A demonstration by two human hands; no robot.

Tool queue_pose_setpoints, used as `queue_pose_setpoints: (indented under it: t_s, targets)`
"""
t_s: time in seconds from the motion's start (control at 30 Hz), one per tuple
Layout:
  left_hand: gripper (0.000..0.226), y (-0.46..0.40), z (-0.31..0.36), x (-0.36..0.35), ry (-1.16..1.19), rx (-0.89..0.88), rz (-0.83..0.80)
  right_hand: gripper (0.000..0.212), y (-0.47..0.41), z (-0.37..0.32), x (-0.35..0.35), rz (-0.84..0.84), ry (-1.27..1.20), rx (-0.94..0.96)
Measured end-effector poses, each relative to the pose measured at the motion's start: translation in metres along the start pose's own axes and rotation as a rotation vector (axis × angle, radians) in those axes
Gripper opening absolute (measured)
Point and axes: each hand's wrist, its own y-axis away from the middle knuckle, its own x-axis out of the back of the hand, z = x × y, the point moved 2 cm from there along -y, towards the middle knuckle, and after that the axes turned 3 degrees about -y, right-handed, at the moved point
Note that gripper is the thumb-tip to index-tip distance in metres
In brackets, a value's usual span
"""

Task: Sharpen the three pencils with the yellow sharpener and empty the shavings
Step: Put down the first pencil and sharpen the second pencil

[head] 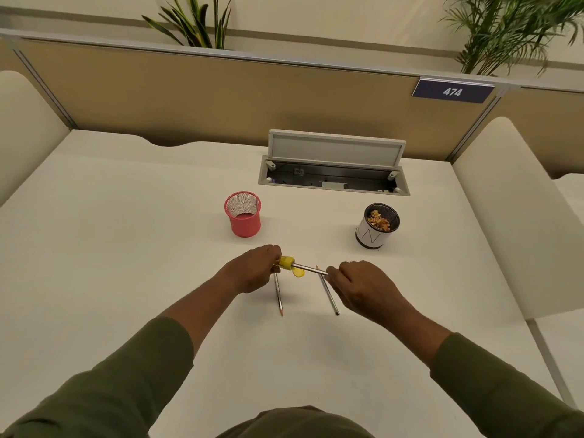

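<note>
While my left hand (254, 269) grips the light yellow sharpener (287, 262), my right hand (363, 284) pinches the stiff pencil (311, 269) near its blunt end, mid-desk.

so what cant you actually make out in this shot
All in the head view:
- Tip of the held pencil: hidden inside the yellow sharpener.
- Left hand fingers: curled under, behind the hand.
- Lying pencil: top end under the left hand.
- Pink mesh cup: bottom too dim to judge.
- Second lying pencil: partly behind the right hand.
</note>
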Motion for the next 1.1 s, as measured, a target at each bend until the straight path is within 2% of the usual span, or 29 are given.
queue_pose_setpoints:
  t_s: [0.1,0.17,0.23,0.33,0.37,0.43,0.5,0.57,0.63,0.7,0.73,0.8,0.9,0.97,1.03,1.1]
  targets:
    - [0.012,0.0,0.001,0.002,-0.022,0.003,0.017,0.017,0.0,-0.005,-0.006,0.046,-0.052,-0.04]
    - [0.009,0.001,0.003,0.004,-0.025,0.0,0.043,0.018,-0.004,-0.012,-0.01,0.017,-0.199,-0.175]
    - [0.009,0.002,0.004,0.007,-0.042,-0.003,0.072,0.03,-0.01,-0.014,-0.014,-0.055,-0.486,-0.53]
    - [0.013,0.001,0.005,0.01,-0.098,-0.024,0.063,0.035,-0.007,-0.016,-0.025,-0.23,-1.408,-1.34]
    - [0.014,0.001,0.006,0.01,-0.108,-0.034,0.049,0.033,-0.004,-0.016,-0.026,-0.303,-1.596,-1.478]
    - [0.014,0.003,0.009,0.007,-0.115,-0.039,0.031,0.032,0.0,-0.015,-0.025,-0.4,-1.619,-1.473]
    - [0.013,0.004,0.01,0.004,-0.123,-0.036,0.02,0.03,0.003,-0.014,-0.021,-0.383,-1.39,-1.303]
    - [0.01,0.006,0.009,0.001,-0.123,-0.035,0.003,0.023,0.005,-0.012,-0.014,-0.322,-1.019,-0.997]
    - [0.006,0.007,0.007,0.001,-0.108,-0.026,-0.004,0.013,0.008,-0.013,-0.01,-0.24,-0.605,-0.6]
    - [0.005,0.008,0.007,0.001,-0.088,-0.017,-0.021,0.015,0.011,-0.012,-0.007,-0.129,-0.229,-0.254]
    - [0.005,0.007,0.007,0.002,-0.085,-0.013,-0.043,0.018,0.013,-0.011,-0.007,-0.092,-0.099,-0.132]
    - [0.006,0.008,0.008,0.002,-0.092,-0.001,-0.094,0.022,0.013,-0.01,-0.006,-0.044,0.026,-0.012]
    - [0.008,0.008,0.008,0.001,-0.094,0.013,-0.114,0.023,0.015,-0.011,-0.009,0.0,0.02,-0.003]
    - [0.009,0.008,0.008,0.0,-0.089,0.015,-0.088,0.023,0.014,-0.015,-0.012,-0.018,-0.159,-0.116]
    - [0.011,0.009,0.008,0.0,-0.078,0.015,-0.042,0.031,0.009,-0.019,-0.015,-0.075,-0.444,-0.393]
    - [0.011,0.009,0.008,0.002,-0.087,0.004,-0.002,0.034,0.007,-0.015,-0.021,-0.173,-0.941,-0.928]
